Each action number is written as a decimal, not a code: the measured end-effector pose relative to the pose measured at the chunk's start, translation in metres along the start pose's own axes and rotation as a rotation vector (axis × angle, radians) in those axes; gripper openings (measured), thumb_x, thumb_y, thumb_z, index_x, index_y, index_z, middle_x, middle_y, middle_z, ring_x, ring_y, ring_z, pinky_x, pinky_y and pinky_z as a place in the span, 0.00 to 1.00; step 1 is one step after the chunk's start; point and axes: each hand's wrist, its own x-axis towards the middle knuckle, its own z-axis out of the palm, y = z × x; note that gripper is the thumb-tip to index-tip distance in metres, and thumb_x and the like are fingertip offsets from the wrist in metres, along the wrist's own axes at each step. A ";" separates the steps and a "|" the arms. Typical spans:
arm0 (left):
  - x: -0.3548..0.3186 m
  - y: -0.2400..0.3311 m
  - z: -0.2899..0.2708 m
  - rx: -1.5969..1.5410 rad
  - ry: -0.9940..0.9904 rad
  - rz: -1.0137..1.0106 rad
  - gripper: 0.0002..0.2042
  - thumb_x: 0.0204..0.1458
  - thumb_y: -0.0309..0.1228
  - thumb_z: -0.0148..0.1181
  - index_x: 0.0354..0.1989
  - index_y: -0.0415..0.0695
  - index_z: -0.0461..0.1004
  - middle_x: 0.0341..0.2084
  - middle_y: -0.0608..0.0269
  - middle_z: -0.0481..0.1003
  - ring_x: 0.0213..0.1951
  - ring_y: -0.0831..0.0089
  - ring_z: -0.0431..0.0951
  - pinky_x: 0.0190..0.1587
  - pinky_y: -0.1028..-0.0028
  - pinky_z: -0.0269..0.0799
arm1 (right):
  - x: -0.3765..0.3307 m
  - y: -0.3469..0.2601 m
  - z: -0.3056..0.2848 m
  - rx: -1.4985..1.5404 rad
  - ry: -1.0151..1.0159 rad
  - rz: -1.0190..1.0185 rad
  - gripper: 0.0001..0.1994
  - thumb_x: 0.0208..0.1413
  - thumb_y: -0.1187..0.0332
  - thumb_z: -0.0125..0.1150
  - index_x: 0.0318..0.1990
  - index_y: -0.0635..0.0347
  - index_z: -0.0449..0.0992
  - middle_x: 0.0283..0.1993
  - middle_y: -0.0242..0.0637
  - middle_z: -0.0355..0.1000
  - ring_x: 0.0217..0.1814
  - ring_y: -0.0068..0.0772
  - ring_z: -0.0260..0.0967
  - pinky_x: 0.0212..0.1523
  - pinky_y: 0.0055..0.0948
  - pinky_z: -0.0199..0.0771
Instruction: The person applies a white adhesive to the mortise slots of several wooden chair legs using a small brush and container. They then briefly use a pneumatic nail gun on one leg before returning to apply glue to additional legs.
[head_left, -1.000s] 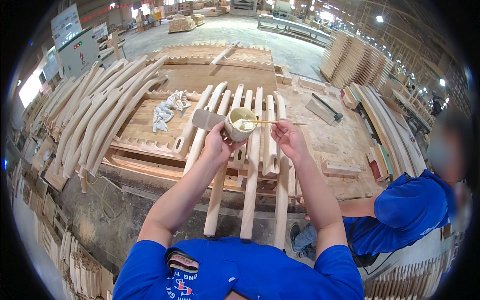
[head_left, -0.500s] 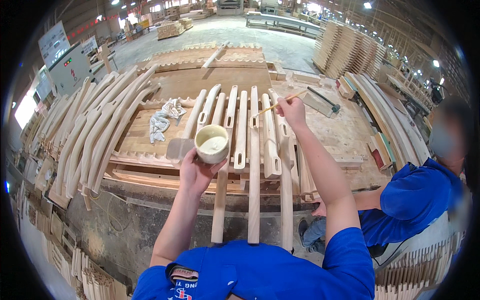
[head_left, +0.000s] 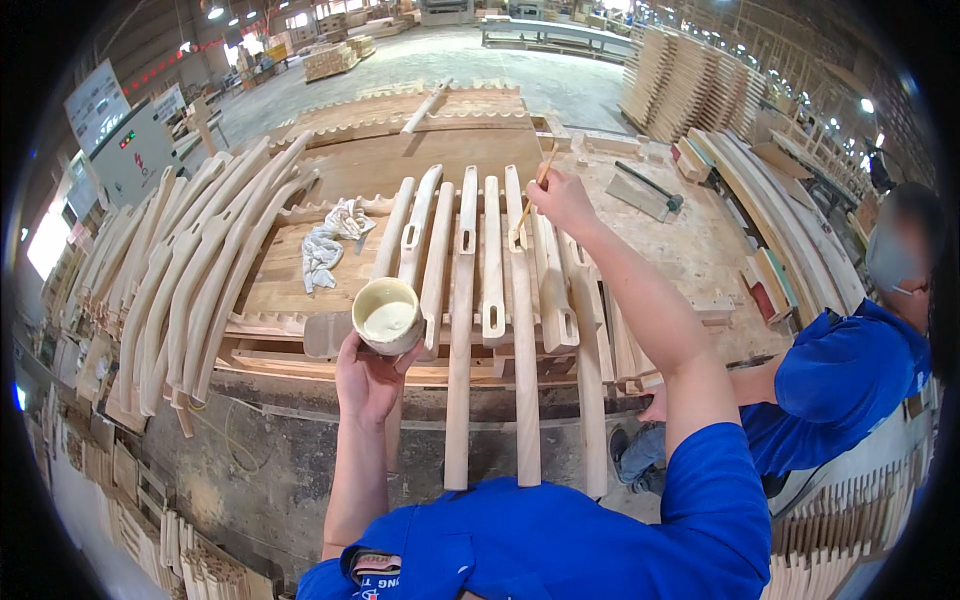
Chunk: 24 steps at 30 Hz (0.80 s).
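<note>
My left hand [head_left: 368, 388] is closed around the lower part of a round cup [head_left: 362, 318] of creamy white liquid, held over the bench's front edge. In my right hand [head_left: 563, 205] is a thin wooden stick [head_left: 547, 166], pinched between the fingers and slanting down. Its lower end meets the slot of a long pale wooden bar [head_left: 527, 360]; whether it carries a brush tip is too small to tell. Several similar slotted bars lie side by side around it, among them a neighbouring bar [head_left: 459, 350], some jutting over the edge toward me.
A crumpled white cloth [head_left: 322, 255] lies on the bench at left, beside a pile of curved wooden parts [head_left: 190, 265]. A hammer [head_left: 650, 190] rests at the right. Close on my right stands a co-worker in a blue shirt [head_left: 835, 365]. Stacked boards [head_left: 690, 85] stand farther back.
The cup has moved left and a little lower. My right hand has shifted slightly left, and the stick has swung from nearly level to steep, its end now at the bar's slot.
</note>
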 end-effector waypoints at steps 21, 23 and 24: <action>0.008 0.009 -0.012 0.005 -0.010 -0.023 0.21 0.61 0.36 0.34 0.59 0.38 0.56 0.56 0.46 0.62 0.57 0.51 0.65 0.55 0.49 0.69 | 0.013 -0.008 0.008 0.047 -0.473 0.163 0.11 0.52 0.65 0.51 0.32 0.66 0.72 0.34 0.55 0.73 0.41 0.54 0.71 0.42 0.44 0.72; 0.012 0.006 -0.012 -0.010 -0.017 -0.026 0.21 0.61 0.36 0.34 0.59 0.38 0.56 0.57 0.46 0.62 0.57 0.50 0.66 0.54 0.49 0.69 | 0.019 -0.002 0.006 -0.020 -0.291 0.041 0.11 0.52 0.65 0.52 0.32 0.66 0.71 0.31 0.52 0.74 0.37 0.49 0.73 0.40 0.42 0.73; 0.014 0.005 -0.011 -0.014 -0.019 -0.025 0.22 0.61 0.36 0.34 0.59 0.38 0.56 0.57 0.46 0.62 0.57 0.50 0.66 0.54 0.49 0.70 | 0.020 0.001 0.006 -0.051 -0.200 -0.022 0.11 0.52 0.65 0.52 0.32 0.66 0.71 0.30 0.51 0.74 0.35 0.47 0.74 0.38 0.40 0.73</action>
